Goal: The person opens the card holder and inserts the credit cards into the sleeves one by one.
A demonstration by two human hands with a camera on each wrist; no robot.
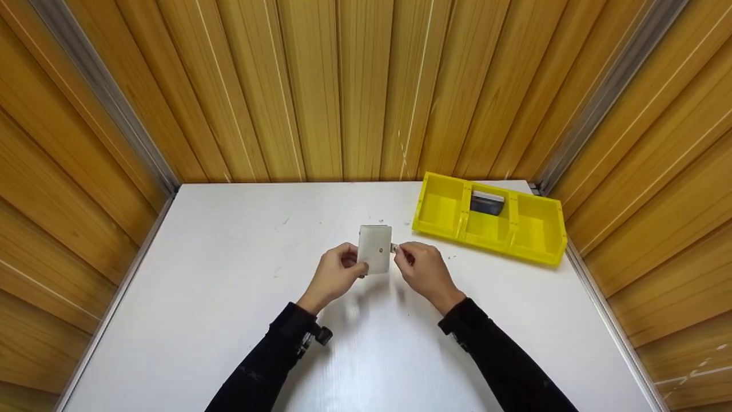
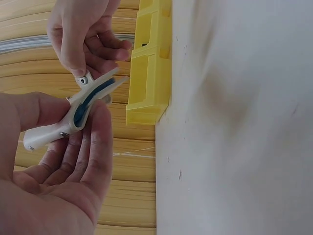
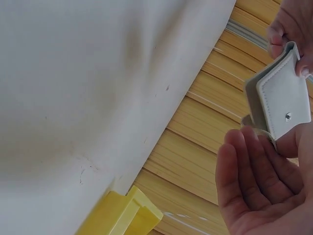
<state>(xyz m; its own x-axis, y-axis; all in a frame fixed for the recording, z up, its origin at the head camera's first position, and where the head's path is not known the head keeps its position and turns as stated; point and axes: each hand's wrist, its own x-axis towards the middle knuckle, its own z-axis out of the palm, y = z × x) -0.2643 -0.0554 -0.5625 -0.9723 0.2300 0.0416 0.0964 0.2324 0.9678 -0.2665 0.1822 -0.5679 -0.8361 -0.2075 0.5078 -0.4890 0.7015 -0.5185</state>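
A small off-white wallet (image 1: 374,243) is held up over the table, its metal snap button (image 3: 288,117) showing on one face. My left hand (image 1: 337,270) grips it at the lower left, thumb on the near face and fingers behind. Between its slightly parted covers, blue material (image 2: 90,98) shows in the left wrist view. On the other side my right hand (image 1: 426,272) pinches the short snap tab (image 2: 84,80) that sticks out from the wallet's edge. The right hand's other fingers (image 3: 252,176) curl loosely.
A yellow three-part tray (image 1: 442,201) lies at the back right of the white table (image 1: 240,257). Its middle compartment holds a dark item with a white top (image 1: 487,203). Wood-patterned panels (image 1: 320,91) stand behind the table and at both sides.
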